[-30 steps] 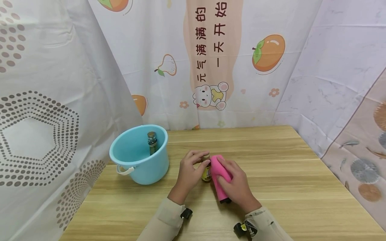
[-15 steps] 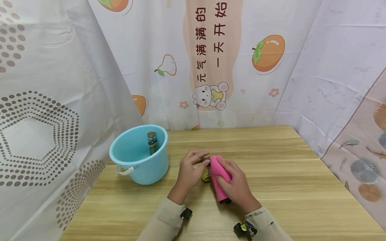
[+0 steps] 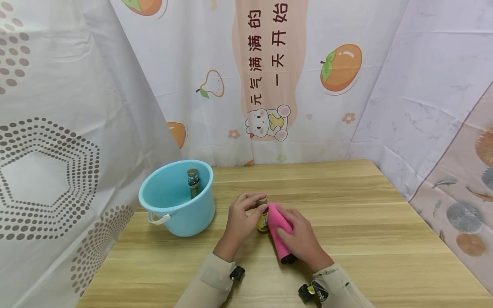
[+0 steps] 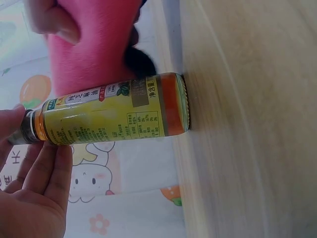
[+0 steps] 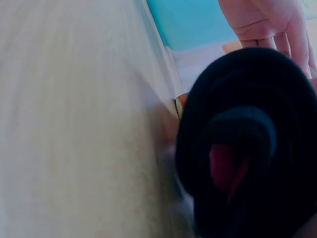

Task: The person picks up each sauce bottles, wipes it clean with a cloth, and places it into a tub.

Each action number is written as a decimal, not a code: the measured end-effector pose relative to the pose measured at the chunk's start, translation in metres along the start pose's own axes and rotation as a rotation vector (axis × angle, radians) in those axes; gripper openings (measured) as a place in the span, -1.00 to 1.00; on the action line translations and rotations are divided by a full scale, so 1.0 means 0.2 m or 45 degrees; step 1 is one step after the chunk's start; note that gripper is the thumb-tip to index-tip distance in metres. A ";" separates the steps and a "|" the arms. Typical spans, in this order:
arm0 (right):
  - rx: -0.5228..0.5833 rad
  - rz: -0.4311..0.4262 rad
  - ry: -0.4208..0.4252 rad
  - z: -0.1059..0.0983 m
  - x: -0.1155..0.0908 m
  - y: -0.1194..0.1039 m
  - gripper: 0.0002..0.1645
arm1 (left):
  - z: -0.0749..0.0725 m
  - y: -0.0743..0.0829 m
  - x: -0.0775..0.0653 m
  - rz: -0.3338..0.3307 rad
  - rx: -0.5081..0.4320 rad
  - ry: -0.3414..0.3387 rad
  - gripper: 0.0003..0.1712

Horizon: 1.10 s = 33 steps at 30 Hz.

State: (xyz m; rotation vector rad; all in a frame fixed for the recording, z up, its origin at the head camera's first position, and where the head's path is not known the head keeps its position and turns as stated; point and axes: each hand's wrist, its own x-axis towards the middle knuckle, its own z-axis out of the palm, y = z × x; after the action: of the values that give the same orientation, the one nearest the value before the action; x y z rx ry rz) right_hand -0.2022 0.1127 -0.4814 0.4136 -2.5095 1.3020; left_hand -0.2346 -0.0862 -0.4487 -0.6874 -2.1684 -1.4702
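Note:
My left hand (image 3: pixel 239 220) pinches the neck of a small glass sesame oil bottle (image 4: pixel 109 116) that has a yellow label and a dark cap. The bottle stands upright, its base on the wooden table. Rolled or folded in my right hand (image 3: pixel 302 235) is a pink cloth (image 3: pixel 276 220) with a black edge, held against the bottle's right side. In the right wrist view the cloth's black rolled end (image 5: pixel 198 134) fills much of the picture and hides most of the bottle. My right fingertips are partly hidden behind the cloth.
A light blue bucket (image 3: pixel 194 218) with a white handle stands left of my hands. Inside leans another dark bottle (image 3: pixel 194 182) with a brown cap. The wooden table (image 3: pixel 366 239) runs back to a printed curtain (image 3: pixel 215 115), and more curtains hang on both sides.
The pink cloth in my right hand has slid slightly down along the bottle, towards me. My left hand keeps its grip on the neck, and the bottle stays in place.

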 end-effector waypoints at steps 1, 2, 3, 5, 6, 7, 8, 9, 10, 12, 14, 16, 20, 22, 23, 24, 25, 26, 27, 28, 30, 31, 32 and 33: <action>-0.016 0.030 -0.024 0.00 0.00 0.00 -0.24 | 0.00 0.00 0.00 -0.002 0.000 0.000 -0.67; -0.031 0.055 -0.047 0.00 0.00 0.01 -0.23 | 0.00 0.00 0.00 -0.005 -0.001 -0.001 -0.67; -0.046 0.078 -0.069 0.00 0.00 0.01 -0.23 | 0.00 0.00 0.00 -0.006 -0.004 -0.002 -0.67; -0.068 0.112 -0.101 0.00 0.00 0.01 -0.24 | 0.00 0.01 0.00 -0.008 -0.011 -0.004 -0.67; -0.075 0.121 -0.112 0.00 0.00 0.01 -0.24 | 0.00 0.01 0.00 -0.009 -0.014 -0.006 -0.67; -0.079 0.130 -0.122 0.00 0.00 0.02 -0.24 | 0.00 0.01 0.00 -0.012 -0.016 -0.009 -0.67; -0.084 0.134 -0.129 0.00 0.00 0.02 -0.25 | 0.00 0.01 0.00 -0.015 -0.021 -0.011 -0.67; -0.088 0.138 -0.134 0.00 0.00 0.02 -0.26 | 0.00 0.02 0.00 -0.016 -0.024 -0.012 -0.67; -0.089 0.140 -0.137 0.00 0.00 0.02 -0.26 | 0.00 0.02 0.00 -0.017 -0.024 -0.013 -0.67; -0.094 0.139 -0.141 0.00 0.00 0.02 -0.27 | 0.00 0.02 0.00 -0.017 -0.011 -0.010 -0.68; -0.090 0.136 -0.143 0.00 0.00 0.02 -0.27 | 0.00 0.02 0.00 -0.010 0.018 -0.002 -0.68; -0.089 0.133 -0.142 0.00 0.01 0.02 -0.27 | 0.00 0.02 0.00 -0.001 0.056 0.008 -0.68; -0.090 0.117 -0.134 0.00 0.01 0.02 -0.27 | -0.01 0.02 0.00 -0.006 0.108 0.018 -0.66; -0.094 0.117 -0.132 0.00 0.01 0.02 -0.26 | 0.00 0.02 0.00 -0.013 0.114 0.017 -0.66; -0.098 0.117 -0.131 0.00 0.01 0.02 -0.27 | 0.00 0.02 0.01 -0.014 0.116 0.018 -0.66; -0.100 0.120 -0.133 0.00 0.01 0.02 -0.27 | 0.00 0.02 0.01 -0.010 0.116 0.017 -0.66; -0.103 0.121 -0.133 0.00 0.01 0.02 -0.27 | 0.00 0.02 0.01 -0.006 0.122 0.017 -0.66; -0.102 0.120 -0.132 0.00 0.01 0.01 -0.26 | 0.00 0.02 0.01 -0.002 0.126 0.016 -0.66; -0.101 0.119 -0.129 0.00 0.00 0.01 -0.27 | 0.00 0.02 0.01 0.004 0.129 0.016 -0.66; -0.100 0.117 -0.125 0.00 0.00 0.01 -0.27 | 0.00 0.02 0.01 0.012 0.130 0.018 -0.66; -0.098 0.111 -0.115 -0.01 0.00 0.01 -0.26 | 0.00 0.01 0.01 0.024 0.138 0.025 -0.66; -0.100 0.103 -0.106 -0.01 0.00 0.01 -0.26 | 0.00 0.01 0.00 0.030 0.141 0.030 -0.65; -0.100 0.094 -0.095 -0.01 0.00 0.01 -0.25 | 0.00 0.01 0.00 0.038 0.143 0.037 -0.65; -0.100 0.083 -0.080 0.00 0.00 0.01 -0.25 | 0.01 0.01 0.00 0.048 0.151 0.045 -0.65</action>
State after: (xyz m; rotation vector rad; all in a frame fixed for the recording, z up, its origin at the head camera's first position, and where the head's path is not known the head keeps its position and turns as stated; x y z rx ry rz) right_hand -0.2025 0.1144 -0.4820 0.3640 -2.6370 1.2271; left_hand -0.2345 -0.0846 -0.4475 -0.6528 -2.1830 -1.3134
